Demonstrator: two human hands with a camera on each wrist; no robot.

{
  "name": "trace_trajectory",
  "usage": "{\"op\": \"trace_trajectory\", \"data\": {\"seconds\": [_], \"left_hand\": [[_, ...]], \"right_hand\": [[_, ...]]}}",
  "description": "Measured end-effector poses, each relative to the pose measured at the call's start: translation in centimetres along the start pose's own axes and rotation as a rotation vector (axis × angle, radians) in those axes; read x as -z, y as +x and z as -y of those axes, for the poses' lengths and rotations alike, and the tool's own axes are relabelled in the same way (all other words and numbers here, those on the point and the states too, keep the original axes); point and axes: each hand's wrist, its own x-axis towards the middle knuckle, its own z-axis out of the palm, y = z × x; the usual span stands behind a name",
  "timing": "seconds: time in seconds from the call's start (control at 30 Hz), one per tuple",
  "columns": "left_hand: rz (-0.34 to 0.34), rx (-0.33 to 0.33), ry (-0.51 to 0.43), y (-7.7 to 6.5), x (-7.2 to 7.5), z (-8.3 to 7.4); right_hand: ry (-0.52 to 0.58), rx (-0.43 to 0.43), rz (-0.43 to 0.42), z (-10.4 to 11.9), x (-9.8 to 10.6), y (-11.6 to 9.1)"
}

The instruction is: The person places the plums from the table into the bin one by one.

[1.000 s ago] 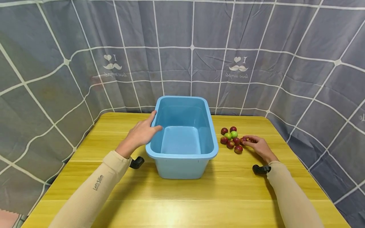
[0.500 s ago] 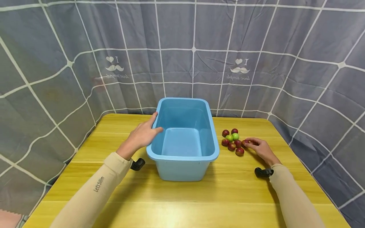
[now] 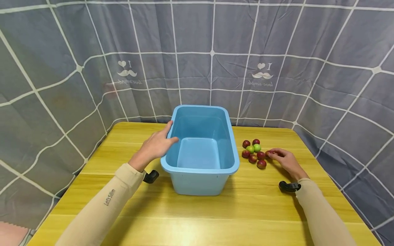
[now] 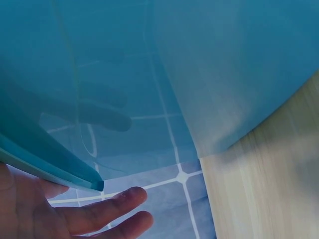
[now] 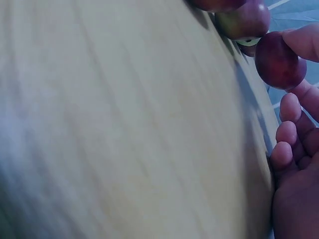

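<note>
Head view: right hand (image 3: 286, 160) pinches one round dark-red fruit (image 3: 269, 154) between thumb and fingers, slightly farther right of the red-and-green fruit cluster (image 3: 260, 155) than 1 s ago. Left hand (image 3: 154, 146) unchanged, thumb inside, fingers outside the light-blue rectangular plastic tub (image 3: 198, 184). Yellow wood-grain bench (image 3: 246, 208) continues right of right hand to its edge.

At the right edge of the frame, my right hand (image 5: 301, 174) pinches a dark red fruit (image 5: 279, 62) between thumb and finger. Above it, toward the upper right, a red-and-green fruit (image 5: 247, 20); beside that, a reddish fruit (image 5: 218, 4), cut by the top edge. Wood-grained surface (image 5: 124, 124) occupies left and centre.
</note>
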Motion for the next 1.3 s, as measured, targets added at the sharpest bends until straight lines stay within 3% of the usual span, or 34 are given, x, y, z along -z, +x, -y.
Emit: {"op": "trace_trajectory", "data": {"seconds": [0.63,1.3], "left_hand": [[-0.006,0.003,0.010,0.3,0.0,0.1],[-0.006,0.002,0.015,0.0,0.0,0.0]], "right_hand": [[0.127,0.011,-0.068,-0.1,0.7,-0.3],[0.108,0.069,-0.086,2.0,1.8,-0.6]]}}
